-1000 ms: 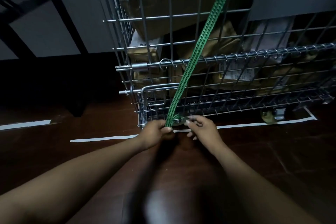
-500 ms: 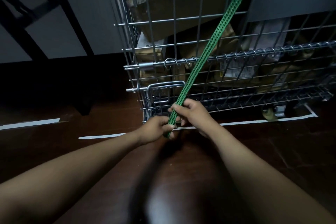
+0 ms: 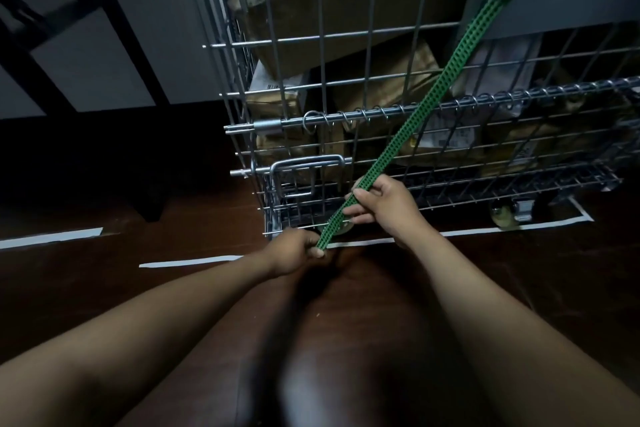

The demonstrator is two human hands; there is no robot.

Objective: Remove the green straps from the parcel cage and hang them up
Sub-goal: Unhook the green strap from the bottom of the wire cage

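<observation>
The parcel cage [image 3: 349,121] is shiny bare metal wire, the green strap [image 3: 429,104] perforated matt plastic, the floor [image 3: 104,288] glossy dark wood.

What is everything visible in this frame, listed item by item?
green strap: one, green, running diagonally across the cage front from top right down to the hands
parcel cage: one, silver wire, centre and right, on the floor
parcels: several, brown, inside the cage
tape strips: several, white, on the dark floor
left hand: one, grip on the strap's lower end
right hand: one, grip on the strap just above the left
</observation>
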